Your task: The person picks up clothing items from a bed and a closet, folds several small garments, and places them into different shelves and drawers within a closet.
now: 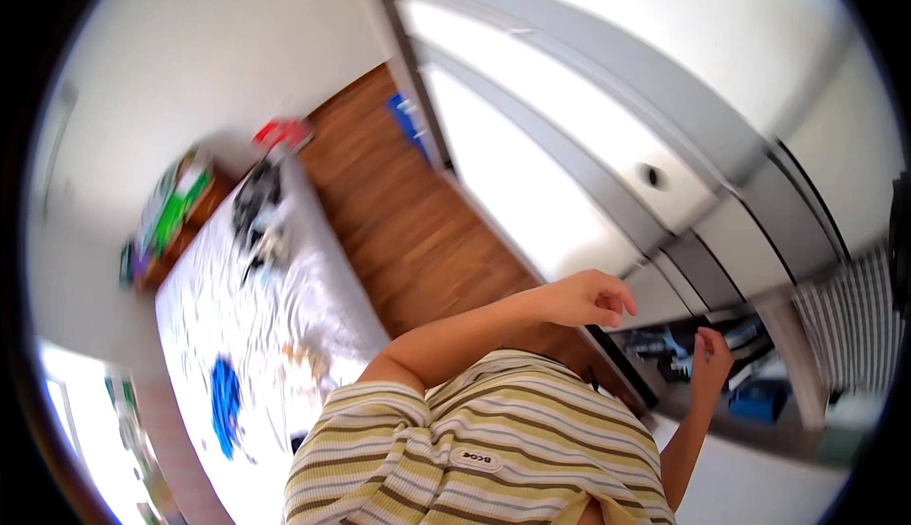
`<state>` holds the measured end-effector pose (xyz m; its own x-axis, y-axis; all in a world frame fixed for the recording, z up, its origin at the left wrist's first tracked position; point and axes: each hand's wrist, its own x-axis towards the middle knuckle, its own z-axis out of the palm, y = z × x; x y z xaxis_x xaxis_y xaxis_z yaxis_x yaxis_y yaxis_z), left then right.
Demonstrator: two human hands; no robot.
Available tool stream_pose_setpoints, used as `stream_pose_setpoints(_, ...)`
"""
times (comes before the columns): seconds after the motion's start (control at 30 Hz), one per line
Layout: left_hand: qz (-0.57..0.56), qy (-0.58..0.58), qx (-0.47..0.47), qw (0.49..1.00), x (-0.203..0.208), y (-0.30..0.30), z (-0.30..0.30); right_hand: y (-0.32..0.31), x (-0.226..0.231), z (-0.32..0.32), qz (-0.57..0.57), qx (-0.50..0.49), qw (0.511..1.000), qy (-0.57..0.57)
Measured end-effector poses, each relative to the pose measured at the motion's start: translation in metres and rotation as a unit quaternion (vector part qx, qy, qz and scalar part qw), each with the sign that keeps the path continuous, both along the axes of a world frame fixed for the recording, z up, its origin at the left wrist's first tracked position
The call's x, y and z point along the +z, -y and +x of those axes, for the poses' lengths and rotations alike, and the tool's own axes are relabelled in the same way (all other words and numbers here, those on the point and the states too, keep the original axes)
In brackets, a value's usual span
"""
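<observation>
My left hand reaches across in front of my striped shirt, its fingers loosely bent and apart, with nothing visible in them. It hovers in front of the white and grey wardrobe doors, not visibly touching them. Lower and to the right, my right hand is raised beside an open wardrobe compartment holding dark and blue items. Its fingers are slightly bent and partly spread, and I see nothing held there. Between the two hands is a gap.
A bed with a pale, shiny sheet stands at left, bearing a bright blue cloth and dark clothes. Brown wooden floor runs between bed and wardrobe. A striped garment hangs at far right; a blue object lies near the far wardrobe end.
</observation>
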<state>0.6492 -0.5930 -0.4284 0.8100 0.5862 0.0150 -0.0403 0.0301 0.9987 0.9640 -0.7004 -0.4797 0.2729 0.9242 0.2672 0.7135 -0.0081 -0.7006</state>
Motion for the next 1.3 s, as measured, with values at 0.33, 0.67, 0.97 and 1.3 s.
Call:
stream_pose_setpoints(0.33,-0.08,-0.104,0.456,0.88,-0.039,0.117,-0.353,-0.11,0.022,-0.449,-0.015,0.579,0.814,0.035)
stream_pose_setpoints(0.67,-0.308,0.144,0.823,0.456,-0.177,0.282,-0.45,-0.102,-0.014,-0.725,-0.106,0.832,0.535,0.098)
stream_pose_setpoints(0.97,-0.346,0.392,0.852,0.04,-0.25,0.344,-0.423,-0.045,-0.174,-0.936,-0.408,0.84,0.306,0.187)
stream_pose_setpoints(1.3,-0.297,0.466,0.828,-0.096,-0.394,0.402,-0.482,0.118,-0.327,-1.038,-0.569,0.675,0.375,0.283)
